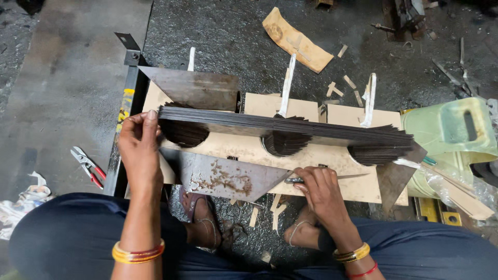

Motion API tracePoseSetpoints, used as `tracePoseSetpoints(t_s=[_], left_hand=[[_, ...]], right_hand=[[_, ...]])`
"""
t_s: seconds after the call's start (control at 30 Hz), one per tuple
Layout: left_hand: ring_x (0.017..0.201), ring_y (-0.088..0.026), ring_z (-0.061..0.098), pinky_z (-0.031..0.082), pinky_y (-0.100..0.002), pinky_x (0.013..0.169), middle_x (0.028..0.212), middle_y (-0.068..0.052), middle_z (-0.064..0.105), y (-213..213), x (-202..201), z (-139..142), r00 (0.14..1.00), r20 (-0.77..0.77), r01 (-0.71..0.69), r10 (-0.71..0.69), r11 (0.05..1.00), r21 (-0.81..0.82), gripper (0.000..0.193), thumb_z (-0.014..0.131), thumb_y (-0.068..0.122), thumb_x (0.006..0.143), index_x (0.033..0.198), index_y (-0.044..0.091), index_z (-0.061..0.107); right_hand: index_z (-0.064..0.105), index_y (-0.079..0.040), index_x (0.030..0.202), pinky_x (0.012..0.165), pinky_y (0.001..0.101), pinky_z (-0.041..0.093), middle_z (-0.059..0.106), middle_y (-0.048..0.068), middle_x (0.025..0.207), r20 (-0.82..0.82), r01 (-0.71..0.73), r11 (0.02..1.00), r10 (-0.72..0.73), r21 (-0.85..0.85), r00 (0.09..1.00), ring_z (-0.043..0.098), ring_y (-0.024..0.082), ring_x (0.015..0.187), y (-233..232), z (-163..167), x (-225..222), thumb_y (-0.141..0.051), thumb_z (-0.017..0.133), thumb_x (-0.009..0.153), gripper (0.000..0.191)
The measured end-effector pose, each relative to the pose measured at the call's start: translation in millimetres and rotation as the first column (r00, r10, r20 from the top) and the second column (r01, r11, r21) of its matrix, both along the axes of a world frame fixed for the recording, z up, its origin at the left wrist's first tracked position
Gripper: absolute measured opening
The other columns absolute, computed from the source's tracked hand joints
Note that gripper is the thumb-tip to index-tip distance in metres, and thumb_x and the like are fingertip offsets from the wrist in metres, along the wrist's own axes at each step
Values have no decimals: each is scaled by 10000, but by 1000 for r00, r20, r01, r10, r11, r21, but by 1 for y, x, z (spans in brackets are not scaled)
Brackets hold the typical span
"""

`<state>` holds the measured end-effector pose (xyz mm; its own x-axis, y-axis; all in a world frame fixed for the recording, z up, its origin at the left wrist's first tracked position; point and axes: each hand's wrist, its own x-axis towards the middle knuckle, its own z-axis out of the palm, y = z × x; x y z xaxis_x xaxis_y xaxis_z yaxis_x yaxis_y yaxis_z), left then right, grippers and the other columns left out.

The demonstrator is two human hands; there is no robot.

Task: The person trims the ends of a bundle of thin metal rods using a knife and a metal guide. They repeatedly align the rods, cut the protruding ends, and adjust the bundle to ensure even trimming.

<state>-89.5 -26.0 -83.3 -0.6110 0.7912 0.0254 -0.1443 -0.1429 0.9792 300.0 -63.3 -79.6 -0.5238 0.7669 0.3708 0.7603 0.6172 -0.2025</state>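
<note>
While the left hand (139, 150) rises at the left end of the long stack of dark metal laminations (285, 126), its thumb and fingers are pinched lightly on that end's corner, the remaining fingers curled loosely behind. The stack lies flat across tan insulating boards (238, 148), running from the hand almost to the pale green plastic stool (451, 137) on the right, with three rounded bundles of dark strips bulging from beneath it. A grey steel plate (197, 88) stands behind the stack's left part, and a rust-stained triangular steel plate (228, 179) lies just in front, between the two hands. Red-handled pliers (88, 167) rest on the floor well left of the left hand, beside a black upright bar (124, 124). Further right, the right hand (321, 189) is clenched around a thin metal blade-like tool (332, 177), its tip pointing right along the board's near edge. Three white tape strips (287, 83) stick up behind the stack. Cardboard offcuts (296, 40) litter the dark floor beyond. Open floor lies at far left; the stool crowds the right end.
</note>
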Motion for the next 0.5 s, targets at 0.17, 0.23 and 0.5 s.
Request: tracePoseSetpoints(t_s=[0.17, 0.23, 0.5], left_hand=[[858, -64, 536, 465, -223, 803, 940, 0, 609, 11, 33, -1, 965, -74, -242, 252, 963, 116, 223, 801, 111, 981, 974, 37, 591], [867, -68, 550, 482, -225, 820, 947, -2, 627, 15, 38, 1, 961, -63, -255, 268, 954, 159, 224, 796, 109, 983, 969, 33, 586], [887, -101, 551, 490, -267, 875, 930, -20, 633, 8, 44, 5, 914, -206, -326, 349, 935, 137, 254, 818, 100, 991, 937, 14, 585]], right_hand=[[646, -29, 1073, 952, 464, 443, 616, 119, 1087, -101, -6, 999, 2, -39, 995, 587, 309, 1038, 2, 20, 0, -210, 749, 813, 333], [666, -27, 1078, 918, 440, 471, 627, 129, 1115, -170, 22, 999, -15, 37, 985, 603, 307, 1038, 9, 36, 0, -186, 766, 819, 321], [731, -35, 1208, 877, 388, 528, 646, 109, 1128, -255, 70, 985, -27, 161, 967, 628, 276, 1047, 43, 86, -35, 48, 773, 891, 331]])
